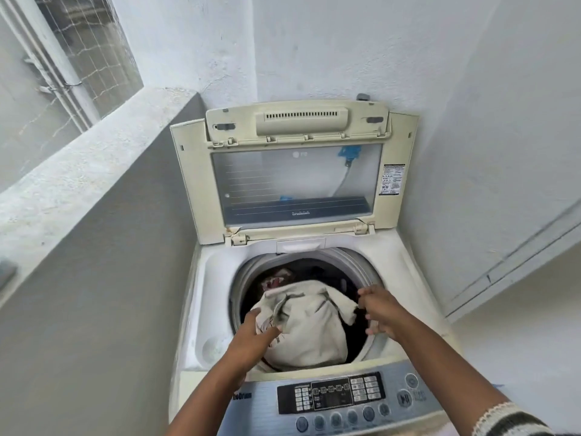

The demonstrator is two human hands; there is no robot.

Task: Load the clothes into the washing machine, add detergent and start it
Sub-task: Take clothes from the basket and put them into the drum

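A cream top-loading washing machine stands below me with its lid raised against the wall. In the drum lies a cream-white garment on top of dark and red-patterned clothes. My left hand holds the garment's left edge at the drum's near left. My right hand is at the drum's right side, fingers curled by the garment's sleeve end; blur hides whether it pinches the cloth. The control panel with buttons runs along the near edge.
A grey concrete half-wall closes the left side, with a netted window opening above it. White walls stand behind and to the right. A start/pause button sits at the panel's right. No detergent container is in view.
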